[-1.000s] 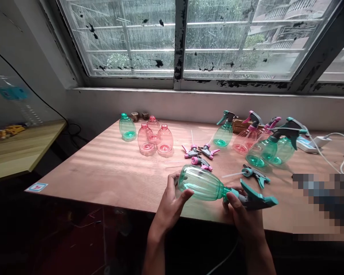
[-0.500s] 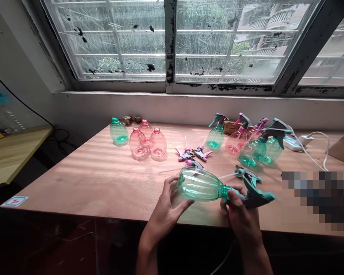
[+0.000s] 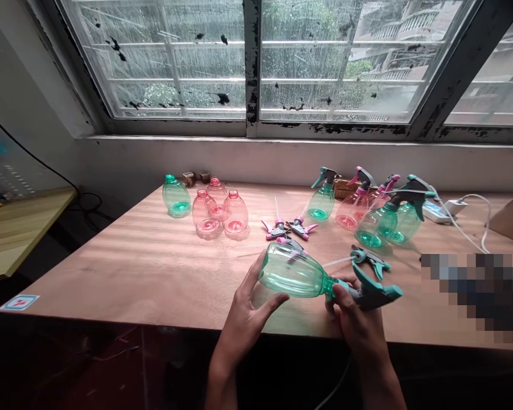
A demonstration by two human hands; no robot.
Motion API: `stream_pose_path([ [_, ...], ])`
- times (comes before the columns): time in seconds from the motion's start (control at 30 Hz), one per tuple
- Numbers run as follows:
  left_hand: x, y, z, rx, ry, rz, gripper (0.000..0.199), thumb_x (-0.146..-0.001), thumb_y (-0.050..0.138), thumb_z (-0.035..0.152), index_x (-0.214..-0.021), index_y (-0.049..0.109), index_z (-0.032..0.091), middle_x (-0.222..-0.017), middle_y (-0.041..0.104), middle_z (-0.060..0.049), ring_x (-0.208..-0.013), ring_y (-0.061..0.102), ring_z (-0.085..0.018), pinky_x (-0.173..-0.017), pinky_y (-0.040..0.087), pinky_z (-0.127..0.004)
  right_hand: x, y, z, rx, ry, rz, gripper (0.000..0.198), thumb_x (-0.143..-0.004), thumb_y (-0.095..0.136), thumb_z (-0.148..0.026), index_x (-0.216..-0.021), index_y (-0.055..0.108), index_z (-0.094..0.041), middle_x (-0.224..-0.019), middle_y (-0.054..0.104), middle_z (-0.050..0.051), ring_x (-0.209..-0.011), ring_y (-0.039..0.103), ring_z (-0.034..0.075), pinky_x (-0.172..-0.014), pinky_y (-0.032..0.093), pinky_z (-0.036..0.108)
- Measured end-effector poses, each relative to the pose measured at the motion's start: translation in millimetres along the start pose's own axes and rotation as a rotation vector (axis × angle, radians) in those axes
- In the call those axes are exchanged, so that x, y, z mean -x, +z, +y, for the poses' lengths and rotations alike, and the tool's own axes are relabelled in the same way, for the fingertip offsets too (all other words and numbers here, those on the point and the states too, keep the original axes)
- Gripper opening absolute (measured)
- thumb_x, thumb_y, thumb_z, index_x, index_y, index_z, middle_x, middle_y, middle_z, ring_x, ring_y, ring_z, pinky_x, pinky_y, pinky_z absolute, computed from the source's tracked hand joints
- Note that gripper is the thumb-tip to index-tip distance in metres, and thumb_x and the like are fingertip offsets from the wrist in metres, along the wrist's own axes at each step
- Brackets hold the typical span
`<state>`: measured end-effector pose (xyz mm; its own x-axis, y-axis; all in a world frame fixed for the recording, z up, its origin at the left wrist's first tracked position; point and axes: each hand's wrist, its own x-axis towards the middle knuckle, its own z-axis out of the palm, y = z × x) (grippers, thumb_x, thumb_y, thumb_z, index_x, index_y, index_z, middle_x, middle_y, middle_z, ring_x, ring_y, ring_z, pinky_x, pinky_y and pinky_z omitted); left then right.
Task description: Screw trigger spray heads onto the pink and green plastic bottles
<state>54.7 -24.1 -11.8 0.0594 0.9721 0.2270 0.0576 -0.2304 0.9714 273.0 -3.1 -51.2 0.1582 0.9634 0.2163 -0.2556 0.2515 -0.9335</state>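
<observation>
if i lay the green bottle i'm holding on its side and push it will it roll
Only a little, probably: the green bottle looks round and tapers toward its spray head, so it may curve. The trigger juts out and would likely stop a full turn.

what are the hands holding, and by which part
A green spray bottle: left hand at its base end, right hand on the spray head by the neck.

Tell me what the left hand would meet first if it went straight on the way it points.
Probably the base end of the green spray bottle, right in front of the left hand. Beyond that, a pink-and-grey sprayer head lies roughly in line, though depth is unclear from this view.
</observation>
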Motion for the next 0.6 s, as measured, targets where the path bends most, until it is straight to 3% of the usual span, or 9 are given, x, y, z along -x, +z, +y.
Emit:
stream_pose_path([
  [0.2, 3, -1, 2, 0.008, -0.003, -0.026, 0.076, -0.093, 0.074, 0.040, -0.159, 0.038, 0.031, -0.165, 0.044, -0.008, -0.154, 0.039, -0.028, -0.129, 0.029, -0.045, 3, 2, -2, 0.009, -0.010, -0.003, 0.024, -0.089, 0.080, -0.041, -0.097, 0.067, -0.022, -0.061, 0.062, -0.004, -0.049, 0.054, 0.012, -0.049, 0.042, 0.024],
  [0.4, -2, 0, 6, -0.076, 0.073, 0.032, 0.057, -0.096, 0.068, 0.043, -0.149, 0.054, 0.026, -0.157, 0.052, -0.009, -0.149, 0.045, -0.029, -0.125, 0.034, -0.041, 9, 9, -6, 0.086, -0.004, 0.048, 0.030, -0.085, 0.082, -0.045, -0.097, 0.069, -0.021, -0.060, 0.062, -0.004, -0.049, 0.055, 0.014, -0.051, 0.045, 0.029],
  [0.6, 1, 0, 4, -0.076, 0.007, 0.001, 0.073, -0.091, 0.076, 0.042, -0.156, 0.046, 0.032, -0.162, 0.048, -0.007, -0.155, 0.038, -0.030, -0.129, 0.026, -0.046, 10, 15, -13, 0.144, -0.048, 0.083, 0.030, -0.088, 0.078, -0.048, -0.097, 0.067, -0.022, -0.058, 0.061, -0.004, -0.047, 0.052, 0.014, -0.052, 0.042, 0.029],
])
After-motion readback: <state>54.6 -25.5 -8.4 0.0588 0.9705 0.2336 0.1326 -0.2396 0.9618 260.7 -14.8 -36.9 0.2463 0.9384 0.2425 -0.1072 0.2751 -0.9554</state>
